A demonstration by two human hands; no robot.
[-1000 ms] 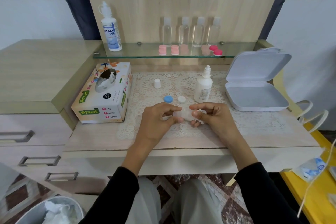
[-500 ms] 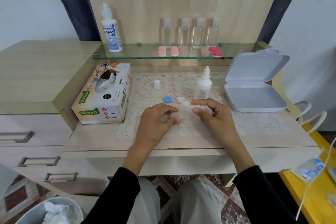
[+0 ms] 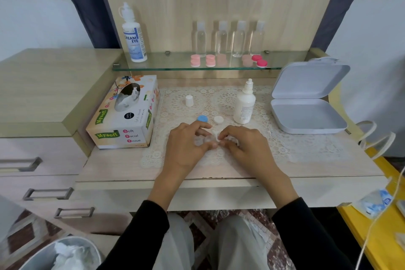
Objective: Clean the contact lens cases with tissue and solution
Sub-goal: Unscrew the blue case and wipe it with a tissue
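Note:
My left hand (image 3: pixel 186 144) grips a clear contact lens case (image 3: pixel 205 139) over the lace mat. My right hand (image 3: pixel 243 146) pinches a small wad of white tissue (image 3: pixel 228 138) against the case's right end. A blue cap (image 3: pixel 202 118) and a white cap (image 3: pixel 218 119) lie on the mat just beyond my fingers. The small white solution bottle (image 3: pixel 244 106) stands uncapped behind my right hand, and its cap (image 3: pixel 189 101) stands farther left. The tissue box (image 3: pixel 125 114) sits at the left of the desk.
An open white box (image 3: pixel 306 105) lies at the right. The glass shelf (image 3: pixel 164 66) carries a Dream Eye bottle (image 3: pixel 133 35), several clear bottles (image 3: pixel 230 38) and pink lens cases (image 3: pixel 203 60). A bin (image 3: pixel 63 252) with used tissue stands at the lower left.
Both hands have stayed together over the mat. My right fingers have curled lower, working the tissue against the case's right end.

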